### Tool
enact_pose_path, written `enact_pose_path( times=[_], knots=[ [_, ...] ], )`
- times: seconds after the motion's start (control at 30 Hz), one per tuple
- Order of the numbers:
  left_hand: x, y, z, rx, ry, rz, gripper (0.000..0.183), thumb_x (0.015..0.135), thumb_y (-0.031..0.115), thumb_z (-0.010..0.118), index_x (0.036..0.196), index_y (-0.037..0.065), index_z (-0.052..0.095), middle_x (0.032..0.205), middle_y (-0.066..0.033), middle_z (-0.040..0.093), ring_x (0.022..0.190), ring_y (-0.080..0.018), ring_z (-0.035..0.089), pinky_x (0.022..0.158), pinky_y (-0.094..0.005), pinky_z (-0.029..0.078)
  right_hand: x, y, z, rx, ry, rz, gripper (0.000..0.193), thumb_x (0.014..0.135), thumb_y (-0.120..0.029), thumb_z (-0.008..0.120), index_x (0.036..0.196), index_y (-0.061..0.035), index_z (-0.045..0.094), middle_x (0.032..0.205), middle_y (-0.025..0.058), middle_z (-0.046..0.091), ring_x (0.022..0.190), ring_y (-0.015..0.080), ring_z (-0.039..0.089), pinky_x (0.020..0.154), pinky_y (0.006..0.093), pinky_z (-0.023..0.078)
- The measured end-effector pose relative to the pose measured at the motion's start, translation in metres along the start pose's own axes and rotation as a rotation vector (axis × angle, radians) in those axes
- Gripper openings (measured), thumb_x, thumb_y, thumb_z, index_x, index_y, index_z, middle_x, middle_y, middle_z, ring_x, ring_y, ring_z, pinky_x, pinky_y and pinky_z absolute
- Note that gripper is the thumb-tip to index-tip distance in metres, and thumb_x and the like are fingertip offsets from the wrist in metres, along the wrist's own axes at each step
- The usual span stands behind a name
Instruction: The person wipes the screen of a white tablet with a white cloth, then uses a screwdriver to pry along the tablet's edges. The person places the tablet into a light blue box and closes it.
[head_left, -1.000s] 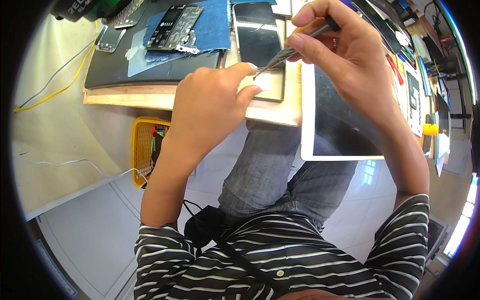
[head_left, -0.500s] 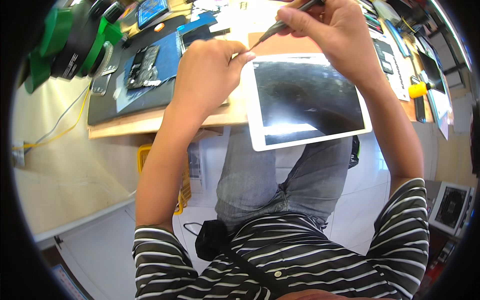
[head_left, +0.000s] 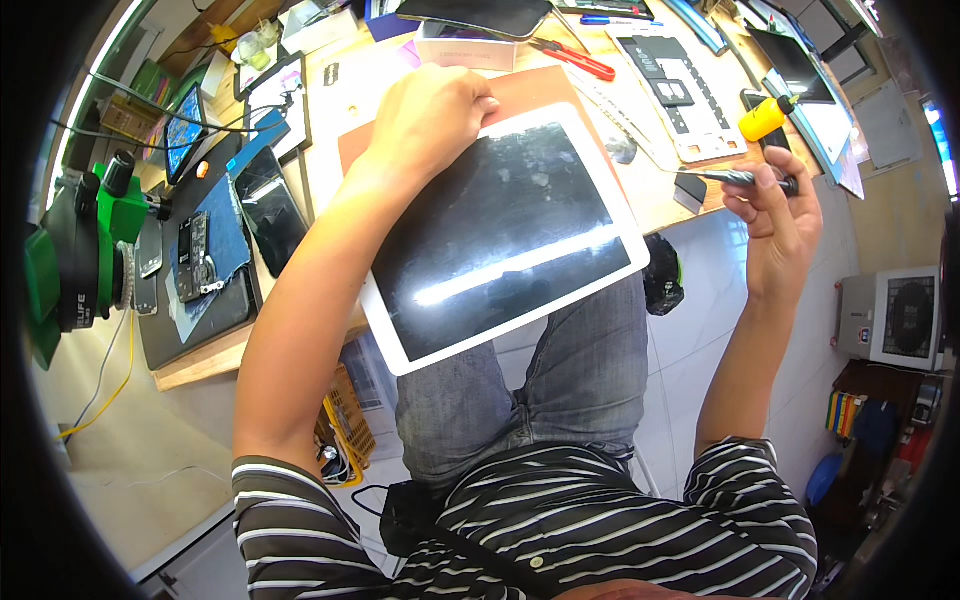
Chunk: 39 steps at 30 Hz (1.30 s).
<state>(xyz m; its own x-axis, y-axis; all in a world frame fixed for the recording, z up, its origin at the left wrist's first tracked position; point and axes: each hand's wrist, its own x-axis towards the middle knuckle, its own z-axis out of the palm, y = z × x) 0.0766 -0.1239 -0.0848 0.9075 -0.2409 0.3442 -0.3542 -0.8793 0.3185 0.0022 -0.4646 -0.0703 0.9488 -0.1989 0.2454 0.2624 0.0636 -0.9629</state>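
Observation:
A white-framed tablet (head_left: pixel 500 220) with a dark, smudged, reflective screen lies tilted over the table's near edge, above my legs. Under its far side shows an orange-brown sheet (head_left: pixel 535 88). My left hand (head_left: pixel 440 110) is at the tablet's far edge with its fingers curled in; anything between them is hidden. Off to the right, past the tablet, my right hand (head_left: pixel 778 215) grips a slim dark screwdriver (head_left: pixel 745 178), its thin shaft pointing left. Close beyond that hand is a yellow-handled tool (head_left: pixel 765 118).
Right of the tablet lies an opened white device housing (head_left: pixel 680 90); red-handled pliers (head_left: pixel 585 62) and a box (head_left: pixel 465 50) are behind. To the left are a dark phone (head_left: pixel 268 210), a circuit part (head_left: pixel 192 255) on a blue cloth, and a green-and-black microscope (head_left: pixel 85 260).
My right hand has swung away from the tablet's far corner to the right, carrying the screwdriver. The left hand stays at the tablet's far edge. The view has turned rightward.

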Motion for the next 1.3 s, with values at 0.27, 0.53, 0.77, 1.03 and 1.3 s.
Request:
enact_pose_path(
  times=[0.27, 0.53, 0.77, 1.03, 1.3],
  knots=[
    [-0.006, -0.015, -0.005, -0.277, -0.047, -0.175, 0.020, 0.093, 0.022, 0.072, 0.104, 0.007, 0.081, 0.089, -0.0167, 0.077, 0.081, -0.0296, 0.075, 0.079, -0.0381, 0.056, 0.008, 0.026, 0.009, 0.164, -0.036, -0.005, 0.030, 0.099, -0.007, 0.067, 0.124, 0.0054, 0.055, 0.100, 0.0217, 0.073, 0.082, 0.0267, 0.077, 0.073, 0.0296, 0.064],
    [-0.005, -0.041, -0.016, -0.492, -0.095, -0.319, 0.019, 0.085, 0.019, 0.083, 0.094, 0.003, 0.081, 0.070, -0.0023, 0.071, 0.063, -0.0077, 0.058, 0.061, -0.0273, 0.047, 0.016, 0.033, 0.040, 0.251, -0.111, 0.038, 0.032, 0.097, -0.005, 0.069, 0.123, 0.0080, 0.055, 0.100, 0.0208, 0.073, 0.084, 0.0276, 0.077, 0.074, 0.0299, 0.064],
    [-0.024, 0.010, -0.041, -0.314, 0.003, -0.062, 0.013, 0.085, 0.016, 0.085, 0.088, 0.005, 0.078, 0.077, 0.0008, 0.069, 0.069, -0.0070, 0.057, 0.060, -0.0244, 0.043, 0.018, 0.015, 0.062, 0.202, -0.215, 0.021, 0.045, 0.090, -0.002, 0.076, 0.128, 0.0089, 0.054, 0.099, 0.0168, 0.071, 0.088, 0.0249, 0.075, 0.076, 0.0311, 0.065],
    [-0.056, 0.053, -0.044, -0.347, 0.249, 0.224, 0.021, 0.071, 0.015, 0.091, 0.079, 0.007, 0.074, 0.081, -0.0035, 0.069, 0.074, -0.0207, 0.065, 0.069, -0.0318, 0.051, 0.005, -0.004, 0.074, 0.167, -0.259, -0.217, 0.060, 0.092, 0.004, 0.067, 0.145, 0.0081, 0.039, 0.104, 0.0194, 0.070, 0.098, 0.0210, 0.071, 0.081, 0.0327, 0.065],
    [-0.067, 0.062, -0.052, -0.385, 0.308, 0.236, 0.022, 0.068, 0.016, 0.093, 0.077, 0.008, 0.074, 0.078, -0.0034, 0.067, 0.077, -0.0210, 0.064, 0.070, -0.0335, 0.050, -0.011, -0.013, 0.086, 0.145, -0.328, -0.340, 0.062, 0.093, 0.002, 0.066, 0.148, 0.0109, 0.038, 0.107, 0.0206, 0.069, 0.100, 0.0222, 0.071, 0.080, 0.0335, 0.066]
  ],
)
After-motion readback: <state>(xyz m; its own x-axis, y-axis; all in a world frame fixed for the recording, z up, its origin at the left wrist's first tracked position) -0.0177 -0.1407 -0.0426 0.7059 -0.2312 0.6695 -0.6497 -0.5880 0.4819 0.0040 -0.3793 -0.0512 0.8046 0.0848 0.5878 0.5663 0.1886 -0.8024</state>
